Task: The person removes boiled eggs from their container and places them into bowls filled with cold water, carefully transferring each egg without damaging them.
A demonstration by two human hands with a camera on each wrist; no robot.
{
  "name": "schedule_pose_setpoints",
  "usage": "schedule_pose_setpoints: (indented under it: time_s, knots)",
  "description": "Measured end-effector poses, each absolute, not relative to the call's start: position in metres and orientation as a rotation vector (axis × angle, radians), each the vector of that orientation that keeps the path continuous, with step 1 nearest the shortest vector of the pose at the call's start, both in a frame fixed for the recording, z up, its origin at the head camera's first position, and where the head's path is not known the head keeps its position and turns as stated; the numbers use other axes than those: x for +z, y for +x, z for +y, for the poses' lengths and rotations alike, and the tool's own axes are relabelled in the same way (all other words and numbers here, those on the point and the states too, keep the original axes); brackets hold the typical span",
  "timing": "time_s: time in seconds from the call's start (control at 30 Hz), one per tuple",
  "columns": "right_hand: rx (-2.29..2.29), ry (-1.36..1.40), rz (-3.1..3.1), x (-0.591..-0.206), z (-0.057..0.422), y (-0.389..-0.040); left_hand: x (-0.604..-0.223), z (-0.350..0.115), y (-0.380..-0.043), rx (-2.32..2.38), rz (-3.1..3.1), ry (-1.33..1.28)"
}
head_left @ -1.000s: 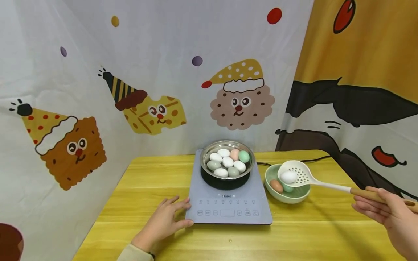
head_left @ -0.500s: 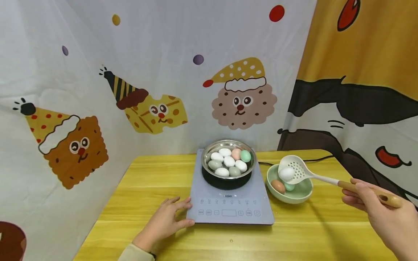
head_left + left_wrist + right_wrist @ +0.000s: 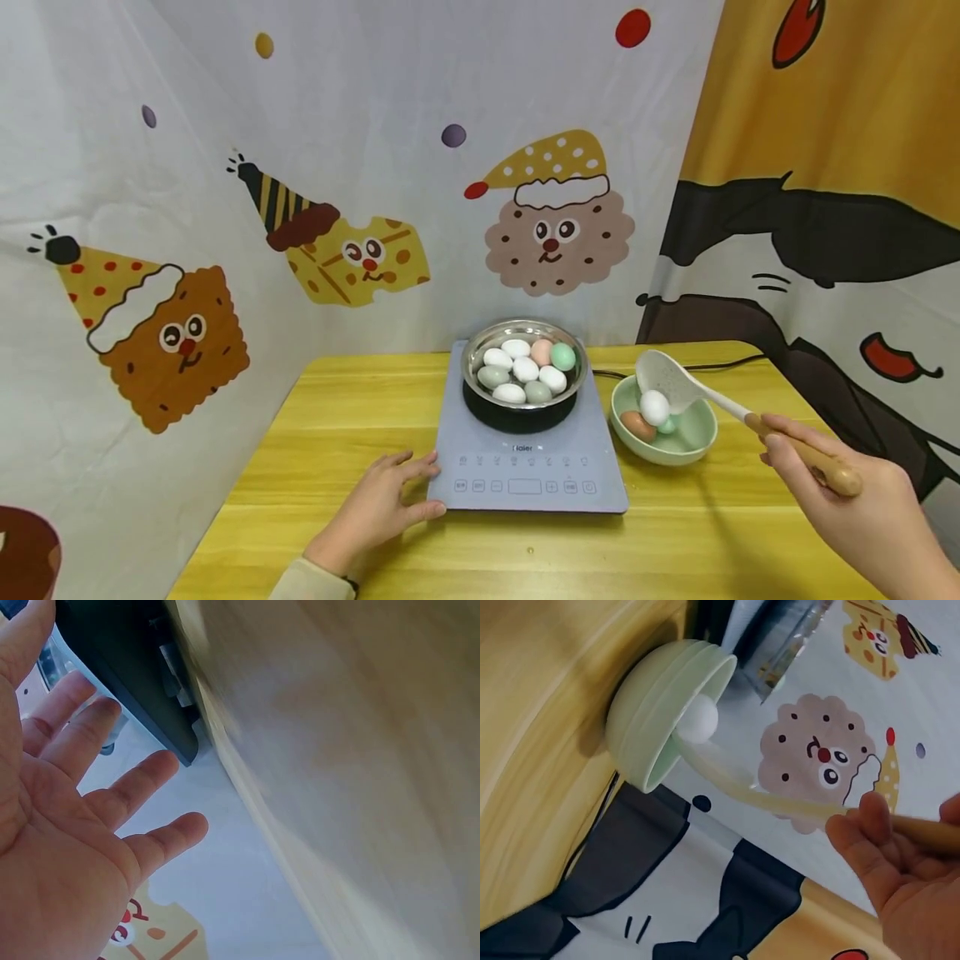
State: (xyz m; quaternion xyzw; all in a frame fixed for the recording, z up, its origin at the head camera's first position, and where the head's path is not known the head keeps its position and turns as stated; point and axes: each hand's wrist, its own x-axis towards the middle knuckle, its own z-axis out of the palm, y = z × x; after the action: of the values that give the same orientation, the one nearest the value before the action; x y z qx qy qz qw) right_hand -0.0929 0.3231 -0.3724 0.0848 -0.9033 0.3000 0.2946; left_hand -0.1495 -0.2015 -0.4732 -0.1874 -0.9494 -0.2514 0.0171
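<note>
My right hand (image 3: 870, 517) grips the wooden handle of a pale slotted skimmer (image 3: 660, 373). Its head is tipped steeply over a light green bowl (image 3: 697, 442). At the skimmer's lower lip is a white egg (image 3: 655, 407), above a brown egg (image 3: 637, 427) and a mint-green egg (image 3: 667, 426) in the bowl; whether it touches them I cannot tell. My left hand (image 3: 378, 504), fingers spread, touches the left edge of an induction cooker (image 3: 487, 458). In the left wrist view, the fingers of that hand (image 3: 60, 825) are extended beside the cooker's dark underside (image 3: 127, 682).
On the cooker stands a metal pot (image 3: 519, 418) holding several white, grey, pink and green eggs. A black cord (image 3: 723, 367) runs along the back of the wooden table (image 3: 360, 400). A printed cloth (image 3: 390, 100) hangs close behind and at the sides.
My right hand has moved left and tilted the skimmer further down. The white egg has slid from the skimmer's hollow to its lower lip. My left hand has stayed at the cooker.
</note>
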Motion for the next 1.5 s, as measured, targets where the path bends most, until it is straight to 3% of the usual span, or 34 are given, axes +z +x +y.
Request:
schedule_pose_setpoints:
  time_s: [0.2,0.47,0.7,0.93,1.03,1.23,1.5]
  knots:
    - [0.447,0.704,-2.205,-0.377,0.327,-0.095,-0.475,-0.202,-0.151,-0.788,-2.956,-0.579]
    - [0.224,1.009,-1.999,-0.364,0.320,-0.094,-0.475,-0.203,-0.152,-0.770,-2.954,-0.583]
    - [0.225,0.992,-1.988,-0.353,0.310,-0.091,-0.475,-0.203,-0.153,-0.789,-2.952,-0.580]
    - [1.038,0.540,-2.091,-0.345,0.290,-0.100,-0.474,-0.204,-0.154,-0.777,-2.959,-0.576]
    - [1.153,0.666,-2.025,-0.341,0.276,-0.122,-0.475,-0.203,-0.154,-0.779,-2.953,-0.578]
    - [0.689,1.023,-1.845,-0.339,0.240,-0.167,-0.476,-0.201,-0.155,-0.805,-2.944,-0.604]
    - [0.340,1.144,-1.842,-0.340,0.215,-0.177,-0.475,-0.203,-0.153,-0.823,-2.951,-0.577]
